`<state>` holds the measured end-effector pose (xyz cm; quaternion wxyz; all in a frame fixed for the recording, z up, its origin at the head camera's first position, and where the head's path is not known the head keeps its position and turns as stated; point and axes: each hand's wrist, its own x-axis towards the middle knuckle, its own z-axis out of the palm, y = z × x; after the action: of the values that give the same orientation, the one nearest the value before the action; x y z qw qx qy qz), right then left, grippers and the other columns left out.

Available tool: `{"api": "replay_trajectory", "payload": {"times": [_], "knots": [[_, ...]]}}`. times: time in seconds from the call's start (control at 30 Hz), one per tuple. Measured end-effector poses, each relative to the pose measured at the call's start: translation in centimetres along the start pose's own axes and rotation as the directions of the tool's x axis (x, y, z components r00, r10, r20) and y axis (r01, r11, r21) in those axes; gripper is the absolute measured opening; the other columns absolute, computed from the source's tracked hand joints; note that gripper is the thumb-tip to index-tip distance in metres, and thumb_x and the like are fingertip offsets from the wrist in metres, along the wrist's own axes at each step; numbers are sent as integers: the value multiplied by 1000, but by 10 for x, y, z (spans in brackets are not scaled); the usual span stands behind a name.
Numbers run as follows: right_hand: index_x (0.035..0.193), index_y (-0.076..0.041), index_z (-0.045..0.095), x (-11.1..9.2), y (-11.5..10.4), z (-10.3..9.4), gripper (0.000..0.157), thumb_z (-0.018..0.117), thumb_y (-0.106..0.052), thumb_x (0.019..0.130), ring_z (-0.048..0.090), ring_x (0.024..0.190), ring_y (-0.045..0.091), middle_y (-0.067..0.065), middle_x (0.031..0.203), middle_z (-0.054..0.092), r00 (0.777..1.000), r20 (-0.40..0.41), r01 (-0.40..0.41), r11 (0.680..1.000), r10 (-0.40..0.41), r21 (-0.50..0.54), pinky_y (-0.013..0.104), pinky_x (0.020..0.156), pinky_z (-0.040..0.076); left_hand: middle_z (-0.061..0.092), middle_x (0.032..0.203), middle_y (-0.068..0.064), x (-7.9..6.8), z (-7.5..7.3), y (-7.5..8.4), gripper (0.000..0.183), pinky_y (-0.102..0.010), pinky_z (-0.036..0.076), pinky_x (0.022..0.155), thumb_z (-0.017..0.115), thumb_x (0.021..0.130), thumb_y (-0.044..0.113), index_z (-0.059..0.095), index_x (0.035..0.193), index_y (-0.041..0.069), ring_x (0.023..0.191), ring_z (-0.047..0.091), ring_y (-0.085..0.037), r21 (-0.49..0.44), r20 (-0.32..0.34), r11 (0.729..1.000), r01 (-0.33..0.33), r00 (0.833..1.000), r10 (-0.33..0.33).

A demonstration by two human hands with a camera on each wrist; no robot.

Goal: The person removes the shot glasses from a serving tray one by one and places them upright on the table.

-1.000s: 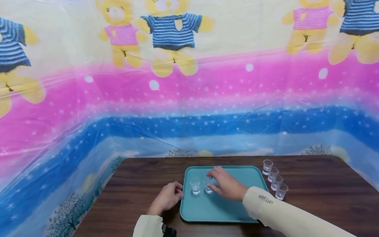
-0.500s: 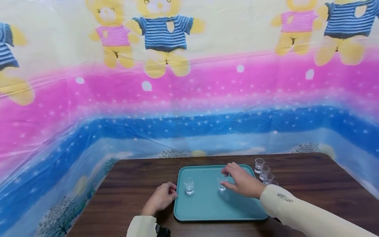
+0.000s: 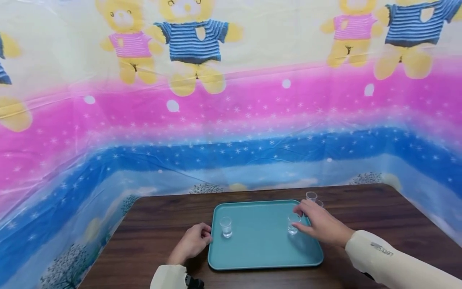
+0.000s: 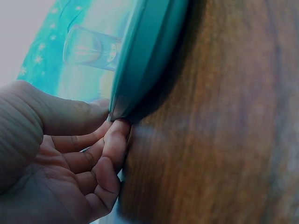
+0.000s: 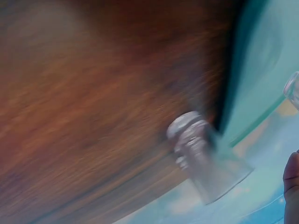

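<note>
My left hand (image 3: 195, 241) pinches the left rim of a teal tray (image 3: 260, 249); in the left wrist view, the thumb lies along the edge with curled fingertips just under it. A small clear shot glass (image 3: 226, 228) stands upright near the tray's left side. Toward the tray's right side, my right hand (image 3: 323, 225) holds a second shot glass (image 3: 292, 229) upright between thumb and fingers. In the right wrist view, only part of that glass (image 5: 293, 89) and a fingertip (image 5: 291, 175) show at the right edge.
More clear shot glasses (image 3: 311, 196) stand in a row on the dark wooden table (image 3: 144, 228), just right of the tray and partly hidden behind my right hand. A printed cloth (image 3: 216, 132) with bears hangs behind the table.
My right hand has moved right across the tray with the shot glass, away from the other one, and now covers part of the row. The left hand stays at the rim.
</note>
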<state>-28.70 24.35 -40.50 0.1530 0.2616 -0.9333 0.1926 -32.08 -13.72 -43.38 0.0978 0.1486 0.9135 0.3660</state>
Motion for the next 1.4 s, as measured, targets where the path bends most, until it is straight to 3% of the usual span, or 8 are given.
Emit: {"api": "replay_trajectory", "payload": {"times": [0.4, 0.83, 1.1, 1.4], "knots": [[98, -26, 52, -43, 23, -23, 26, 60, -39, 77, 44, 73, 5, -11, 86, 44, 997, -36, -71, 997, 70, -19, 20, 59, 39, 51, 80, -2, -1, 1, 2, 23, -31, 40, 61, 54, 83, 10, 52, 103, 0, 69, 48, -14, 16, -4, 1000, -1, 1000, 1], [96, -20, 55, -76, 41, -19, 27, 67, -27, 73, 41, 74, 1, -12, 85, 46, 992, -127, -1, 995, -11, -97, 21, 61, 40, 52, 81, -3, -1, -1, 4, 22, -31, 41, 60, 54, 84, 10, 52, 103, -2, 70, 49, -14, 13, 6, 1000, 5, 1000, -5], [98, -20, 54, -79, 46, -17, 33, 69, -30, 71, 42, 75, -1, -11, 87, 47, 991, -125, -67, 994, 55, -92, 21, 61, 41, 52, 80, -2, 0, 1, 1, 22, -31, 41, 60, 54, 83, 10, 52, 103, -1, 69, 49, -14, 20, -2, 1000, 3, 1000, -3], [96, -24, 51, -62, 39, -23, 32, 67, -35, 71, 44, 76, 5, -12, 88, 43, 984, -170, 31, 995, -47, -94, 20, 61, 42, 52, 79, -2, -1, 1, 1, 21, -31, 40, 60, 54, 83, 9, 52, 102, -1, 69, 48, -14, 16, -5, 1000, -2, 1000, 2]]}}
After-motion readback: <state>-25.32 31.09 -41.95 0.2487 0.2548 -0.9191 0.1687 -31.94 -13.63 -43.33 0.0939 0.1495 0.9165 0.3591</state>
